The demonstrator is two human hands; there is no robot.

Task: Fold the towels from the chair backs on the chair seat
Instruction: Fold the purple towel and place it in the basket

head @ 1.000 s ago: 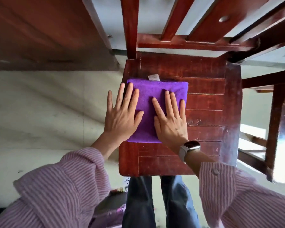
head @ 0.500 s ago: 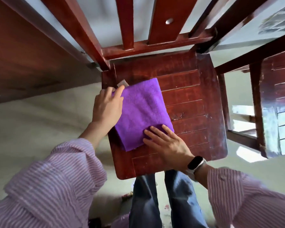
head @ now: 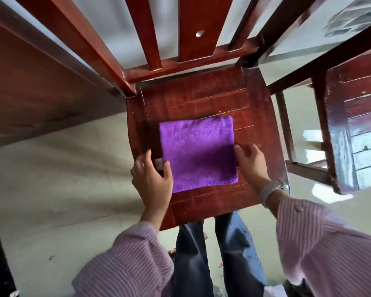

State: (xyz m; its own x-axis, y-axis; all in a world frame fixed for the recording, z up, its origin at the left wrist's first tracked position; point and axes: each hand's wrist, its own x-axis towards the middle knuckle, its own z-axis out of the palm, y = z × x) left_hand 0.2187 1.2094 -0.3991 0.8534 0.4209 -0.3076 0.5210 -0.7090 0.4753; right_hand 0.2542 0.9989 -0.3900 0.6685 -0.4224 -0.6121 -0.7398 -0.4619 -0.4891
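A purple towel [head: 198, 153], folded into a near square, lies flat on the dark red wooden chair seat [head: 201, 97]. My left hand [head: 152, 179] is at the towel's left edge, thumb touching the cloth beside a small white label. My right hand [head: 250, 161] is at the right edge, fingers curled against the side of the towel. Neither hand clearly grips the cloth. The chair back's slats [head: 193, 28] rise at the top of the view with no towel on them.
A dark wooden table [head: 41, 86] stands to the left. A second red wooden chair [head: 341, 129] is at the right. Pale floor lies around the seat, and my legs [head: 212, 254] are against its front edge.
The towel has been turned and slid toward the seat's middle. My hands left its top and now sit at its left and right edges. The camera view has shifted.
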